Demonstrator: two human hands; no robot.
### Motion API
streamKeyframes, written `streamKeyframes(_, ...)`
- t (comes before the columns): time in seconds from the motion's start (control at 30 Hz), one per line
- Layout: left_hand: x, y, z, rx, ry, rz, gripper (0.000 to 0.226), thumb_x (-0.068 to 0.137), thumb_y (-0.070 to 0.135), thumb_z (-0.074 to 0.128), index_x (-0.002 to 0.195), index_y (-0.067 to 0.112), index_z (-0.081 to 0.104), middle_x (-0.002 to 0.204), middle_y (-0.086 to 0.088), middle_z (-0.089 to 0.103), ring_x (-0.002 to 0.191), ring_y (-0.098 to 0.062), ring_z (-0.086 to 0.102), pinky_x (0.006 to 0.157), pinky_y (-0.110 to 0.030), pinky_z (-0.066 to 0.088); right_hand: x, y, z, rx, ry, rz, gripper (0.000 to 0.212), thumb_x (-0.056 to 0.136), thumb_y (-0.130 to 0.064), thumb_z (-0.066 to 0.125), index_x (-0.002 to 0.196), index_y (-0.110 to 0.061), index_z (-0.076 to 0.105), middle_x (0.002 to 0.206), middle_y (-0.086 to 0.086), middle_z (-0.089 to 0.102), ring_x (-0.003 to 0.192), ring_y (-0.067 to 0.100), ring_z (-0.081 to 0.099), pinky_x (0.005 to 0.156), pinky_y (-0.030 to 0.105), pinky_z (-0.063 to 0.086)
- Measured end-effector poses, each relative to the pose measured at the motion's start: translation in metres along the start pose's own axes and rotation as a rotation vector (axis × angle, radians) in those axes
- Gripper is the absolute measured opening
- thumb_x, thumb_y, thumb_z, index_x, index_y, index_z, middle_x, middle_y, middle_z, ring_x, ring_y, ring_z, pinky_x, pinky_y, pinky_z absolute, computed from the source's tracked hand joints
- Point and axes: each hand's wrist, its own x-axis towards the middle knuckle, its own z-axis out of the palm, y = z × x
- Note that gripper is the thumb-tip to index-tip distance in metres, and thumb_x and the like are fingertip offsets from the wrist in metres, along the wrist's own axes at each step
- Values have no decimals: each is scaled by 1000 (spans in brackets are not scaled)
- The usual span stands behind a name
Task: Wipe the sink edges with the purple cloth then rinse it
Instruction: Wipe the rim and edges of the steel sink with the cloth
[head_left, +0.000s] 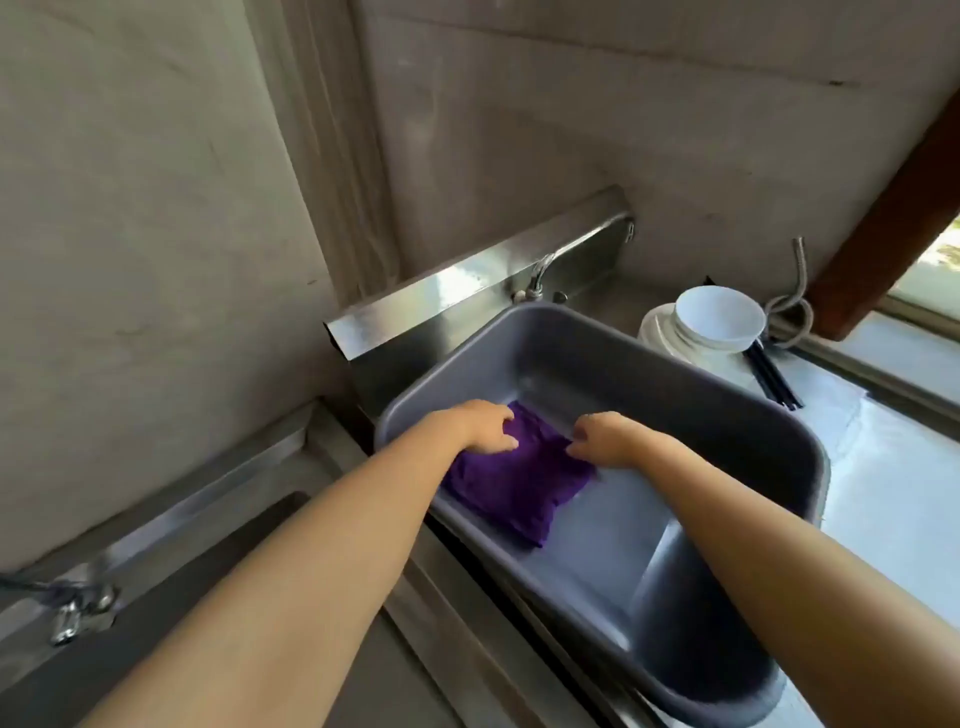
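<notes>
Along the left wall of the grey tub (779, 441), toward its far end, the purple cloth (514, 488) lies rumpled on the tub floor, one corner reaching toward the near rim. Both bare forearms reach in over the near rim. The left hand (488, 426) sits on the cloth's far left part, its fingers bent down and bunching the fabric under the tips. The right hand (608, 436) meets the cloth's right edge, its fingers curled narrow and its fingertips pinching the fabric there. The two hands are close together, with a strip of cloth showing between them.

The tub sits in the steel sink (447, 613), whose flat rim shows as a bright band under the left forearm. At the back edge of the sink, just behind the tub's far wall, a small tap (540, 275) rises in front of the steel splashback (415, 306). On the counter (893, 467) beyond the tub's right corner stands a stack of white bowls (717, 317), with black chopsticks (774, 379) lying just beside it and a coiled metal hose (795, 306) behind. At the lower left corner of the view a second tap (78, 613) is fixed at the back edge of a darker basin (208, 571).
</notes>
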Motion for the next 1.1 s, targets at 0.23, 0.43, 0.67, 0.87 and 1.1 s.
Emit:
streamKeyframes(0.23,25,7,17,-68,38,-90,71,89,35,53,147,13,19,149,-15,35,133,-34,38,108,-40,36,9,-3,23,108,76,129,31,87,-20,56,111,-3,51,116,16,57,103,34,57,76,35,46)
streamKeyframes(0.43,31,12,10,-223,129,-177,79,86,17,58,149,15,10,143,-18,42,125,-34,47,96,-37,42,7,-12,4,327,128,25,17,80,-12,59,94,-6,65,94,11,60,83,21,50,67,26,38)
streamKeyframes(0.67,16,3,-17,-200,178,56,64,86,5,48,139,38,36,132,-18,39,116,-37,49,93,-38,46,-20,-22,-53,488,95,-247,24,81,-4,63,104,-10,65,92,5,61,85,18,56,79,30,45)
streamKeyframes(0.87,-20,0,-52,-333,319,295,61,76,-6,63,132,12,49,146,-10,34,138,-21,29,111,-25,21,-50,-35,-102,621,134,-332,24,77,2,60,94,-12,69,90,8,65,86,15,57,84,28,45)
streamKeyframes(1.1,-72,-23,-85,-447,396,323,27,74,10,75,96,5,61,108,-1,60,105,-14,52,89,-22,39,-83,-61,-144,517,227,-422,22,79,-1,62,93,-16,70,86,1,67,85,14,60,81,24,47)
